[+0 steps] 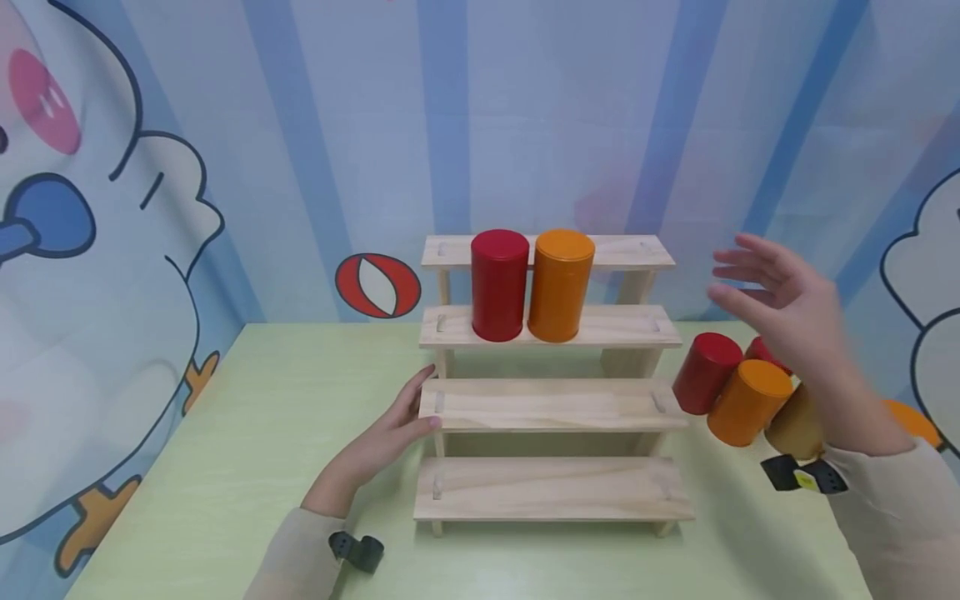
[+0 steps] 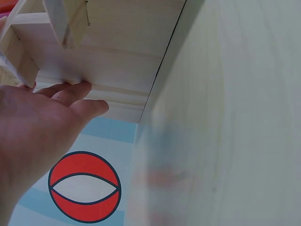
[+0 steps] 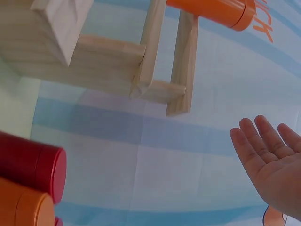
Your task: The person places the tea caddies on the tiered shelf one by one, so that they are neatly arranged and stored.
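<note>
A light wooden tiered display rack stands on the table. My left hand touches its left end, the thumb at the third shelf down; in the left wrist view its fingers lie fairly straight against the side panel. A red canister and an orange canister stand side by side on the second shelf from the top. My right hand is raised in the air right of the rack, fingers apart and holding nothing. In the right wrist view the right hand shows its palm.
Right of the rack, below my right hand, is a group with a red canister, an orange canister, a gold canister and others partly hidden by my arm. A blue striped cartoon backdrop hangs behind the pale table.
</note>
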Available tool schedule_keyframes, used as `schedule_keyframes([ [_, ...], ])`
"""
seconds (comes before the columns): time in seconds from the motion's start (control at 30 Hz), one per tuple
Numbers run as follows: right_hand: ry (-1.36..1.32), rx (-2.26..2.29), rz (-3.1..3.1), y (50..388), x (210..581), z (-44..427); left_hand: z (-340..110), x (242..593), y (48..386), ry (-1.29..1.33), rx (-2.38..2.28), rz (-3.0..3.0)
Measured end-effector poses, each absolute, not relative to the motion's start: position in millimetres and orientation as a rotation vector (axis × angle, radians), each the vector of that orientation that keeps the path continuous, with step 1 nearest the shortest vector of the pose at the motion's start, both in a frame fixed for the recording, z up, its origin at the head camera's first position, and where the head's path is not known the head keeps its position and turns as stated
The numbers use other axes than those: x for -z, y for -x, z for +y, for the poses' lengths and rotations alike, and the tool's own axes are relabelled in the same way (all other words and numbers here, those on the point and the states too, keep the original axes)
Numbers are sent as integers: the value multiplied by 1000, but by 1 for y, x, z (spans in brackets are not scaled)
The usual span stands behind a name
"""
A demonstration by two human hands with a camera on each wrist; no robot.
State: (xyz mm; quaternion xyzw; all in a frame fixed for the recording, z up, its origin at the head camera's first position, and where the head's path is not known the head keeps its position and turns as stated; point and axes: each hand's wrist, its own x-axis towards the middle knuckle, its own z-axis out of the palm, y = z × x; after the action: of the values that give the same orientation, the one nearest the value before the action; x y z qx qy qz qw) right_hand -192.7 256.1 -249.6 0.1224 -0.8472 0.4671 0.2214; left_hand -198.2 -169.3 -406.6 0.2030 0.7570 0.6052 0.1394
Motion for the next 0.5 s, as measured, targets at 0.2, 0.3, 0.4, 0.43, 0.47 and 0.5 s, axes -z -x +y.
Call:
schedule_keyframes([
  [0.2, -272, -1240, -2352, 183, 254, 275, -170, 407, 198, -590, -1751, 2189],
  [0.3, -214, -1149, -2402, 179, 257, 285, -170, 407, 198, -591, -1751, 2190],
  [0.4, -142, -1056, -2440, 175, 261, 296, -170, 406, 198, -592, -1750, 2187],
  [0.43, -121, -1031, -2444, 174, 262, 300, -170, 406, 198, -593, -1749, 2187],
  [0.47, -97, -1009, -2446, 173, 264, 304, -170, 406, 197, -595, -1749, 2186],
  [0.5, -78, -996, -2443, 172, 265, 308, -170, 406, 197, -597, -1748, 2184],
])
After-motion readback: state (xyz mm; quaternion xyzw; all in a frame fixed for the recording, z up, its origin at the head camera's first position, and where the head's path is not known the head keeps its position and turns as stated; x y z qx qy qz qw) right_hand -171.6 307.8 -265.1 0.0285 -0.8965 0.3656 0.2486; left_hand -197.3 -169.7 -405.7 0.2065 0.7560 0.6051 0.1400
